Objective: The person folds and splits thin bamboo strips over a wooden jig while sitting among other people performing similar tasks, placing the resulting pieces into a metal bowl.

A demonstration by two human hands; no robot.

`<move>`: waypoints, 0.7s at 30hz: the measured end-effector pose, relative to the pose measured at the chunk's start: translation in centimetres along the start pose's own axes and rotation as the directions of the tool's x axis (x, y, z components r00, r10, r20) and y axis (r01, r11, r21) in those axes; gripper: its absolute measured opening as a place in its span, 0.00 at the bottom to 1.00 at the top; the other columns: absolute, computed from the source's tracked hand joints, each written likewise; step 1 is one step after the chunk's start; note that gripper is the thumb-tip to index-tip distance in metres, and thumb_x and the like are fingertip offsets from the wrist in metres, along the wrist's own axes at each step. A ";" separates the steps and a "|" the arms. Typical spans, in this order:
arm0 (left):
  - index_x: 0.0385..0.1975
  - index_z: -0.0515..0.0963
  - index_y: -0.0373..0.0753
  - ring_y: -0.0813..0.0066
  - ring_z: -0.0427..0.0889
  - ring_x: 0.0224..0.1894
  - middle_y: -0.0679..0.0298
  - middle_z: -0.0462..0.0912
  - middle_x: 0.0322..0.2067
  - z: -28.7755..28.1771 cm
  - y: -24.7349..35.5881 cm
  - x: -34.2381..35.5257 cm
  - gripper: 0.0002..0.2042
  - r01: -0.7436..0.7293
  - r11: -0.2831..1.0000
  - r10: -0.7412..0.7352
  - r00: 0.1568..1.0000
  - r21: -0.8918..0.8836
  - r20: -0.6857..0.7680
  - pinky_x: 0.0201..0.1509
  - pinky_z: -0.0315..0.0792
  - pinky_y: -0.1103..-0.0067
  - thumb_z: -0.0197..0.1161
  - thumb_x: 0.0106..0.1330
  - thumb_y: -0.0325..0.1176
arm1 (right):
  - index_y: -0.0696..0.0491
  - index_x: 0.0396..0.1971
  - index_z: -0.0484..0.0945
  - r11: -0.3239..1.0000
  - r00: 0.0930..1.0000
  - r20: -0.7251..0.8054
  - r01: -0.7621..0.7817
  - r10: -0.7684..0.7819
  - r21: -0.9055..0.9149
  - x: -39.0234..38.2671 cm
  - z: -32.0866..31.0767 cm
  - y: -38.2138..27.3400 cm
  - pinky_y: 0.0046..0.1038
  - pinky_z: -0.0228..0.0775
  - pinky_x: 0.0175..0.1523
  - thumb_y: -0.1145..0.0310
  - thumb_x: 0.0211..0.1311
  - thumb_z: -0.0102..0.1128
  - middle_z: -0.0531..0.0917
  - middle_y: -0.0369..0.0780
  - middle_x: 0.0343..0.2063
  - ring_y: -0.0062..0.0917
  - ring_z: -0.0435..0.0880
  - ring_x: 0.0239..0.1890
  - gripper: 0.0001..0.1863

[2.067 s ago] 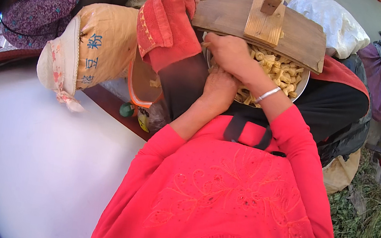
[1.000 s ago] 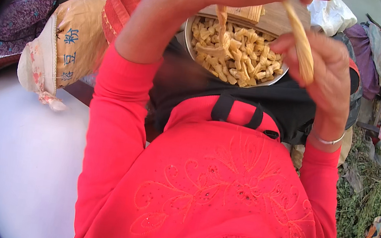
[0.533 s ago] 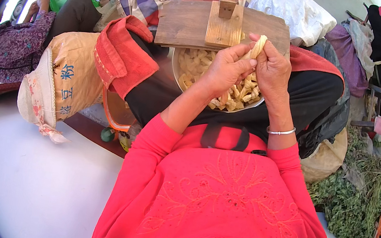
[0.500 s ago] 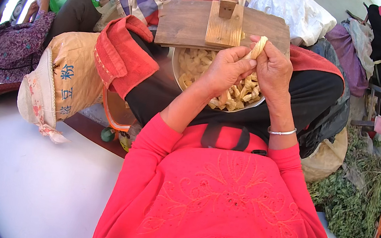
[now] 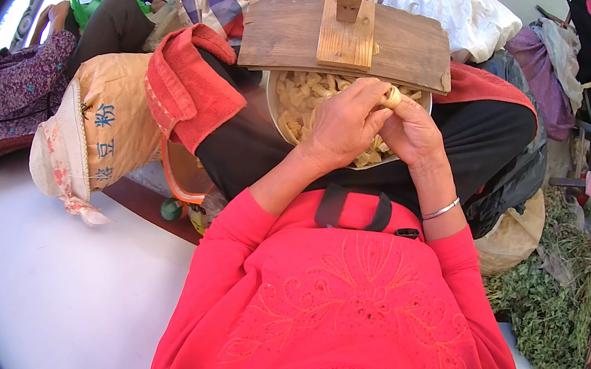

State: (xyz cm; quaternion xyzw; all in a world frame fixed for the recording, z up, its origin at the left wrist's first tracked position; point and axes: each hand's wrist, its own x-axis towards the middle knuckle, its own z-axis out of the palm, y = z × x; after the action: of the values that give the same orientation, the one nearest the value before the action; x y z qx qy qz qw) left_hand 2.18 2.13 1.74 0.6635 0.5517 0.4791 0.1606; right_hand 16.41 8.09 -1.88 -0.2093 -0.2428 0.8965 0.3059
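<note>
Above a round metal basin (image 5: 271,99) in my lap, both hands work on one pale yellow, wrinkled strip (image 5: 393,97). My left hand (image 5: 344,124) is closed at its left side, back of the hand upward, covering part of it. My right hand (image 5: 416,132) pinches it between thumb and fingers, so only a rounded, folded end shows. Many similar pale yellow pieces (image 5: 304,92) fill the basin below, partly hidden by my hands. Across the basin's far side lies a wooden board (image 5: 278,33) with a lighter wood block (image 5: 346,42) standing on it.
Red cloth (image 5: 192,89) covers my left knee; a tan sack (image 5: 121,117) stands beside it. A white sack (image 5: 456,15) lies beyond the board. Dried green plants (image 5: 556,301) are heaped at right. Two other people sit nearby, one in a purple patterned top (image 5: 21,89) at left.
The strip, upright before, is now folded into a rounded bundle. My left hand has turned over it, back upward, and my right hand has lowered and tilted.
</note>
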 end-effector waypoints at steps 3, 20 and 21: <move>0.40 0.73 0.36 0.51 0.79 0.33 0.54 0.79 0.32 -1.2 1.3 1.5 0.10 0.149 0.987 -0.158 0.977 0.067 0.145 0.37 0.73 0.68 0.60 0.60 0.30 | 0.58 0.37 0.80 0.946 0.972 -0.111 0.171 -0.208 -0.275 0.4 0.6 0.5 0.24 0.68 0.50 0.75 0.62 0.55 0.78 0.36 0.46 0.22 0.78 0.44 0.07; 0.36 0.71 0.39 0.89 0.61 0.17 0.69 0.73 0.25 -3.6 -2.1 -2.6 0.02 0.713 0.137 -0.529 0.640 -0.688 0.558 0.19 0.54 0.90 0.55 0.67 0.27 | 0.63 0.35 0.80 0.513 0.745 0.036 0.493 -0.667 -0.703 0.4 2.6 0.0 0.20 0.66 0.50 0.81 0.55 0.59 0.75 0.37 0.46 0.19 0.73 0.45 0.08; 0.36 0.71 0.39 0.89 0.62 0.19 0.69 0.73 0.25 -3.7 -2.5 -2.8 0.02 0.661 0.376 -0.522 0.730 -0.649 0.442 0.22 0.56 0.90 0.56 0.66 0.26 | 0.62 0.40 0.78 0.583 0.774 -0.009 0.469 -0.633 -0.664 0.3 2.4 -0.2 0.20 0.66 0.52 0.80 0.56 0.59 0.75 0.37 0.46 0.19 0.73 0.47 0.10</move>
State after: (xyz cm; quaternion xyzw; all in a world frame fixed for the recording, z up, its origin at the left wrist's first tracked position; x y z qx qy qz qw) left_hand -2.12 -0.71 0.42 0.3204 0.4749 0.5202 0.6335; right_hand 15.04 7.71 0.08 -0.3211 -0.5402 0.5874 0.5100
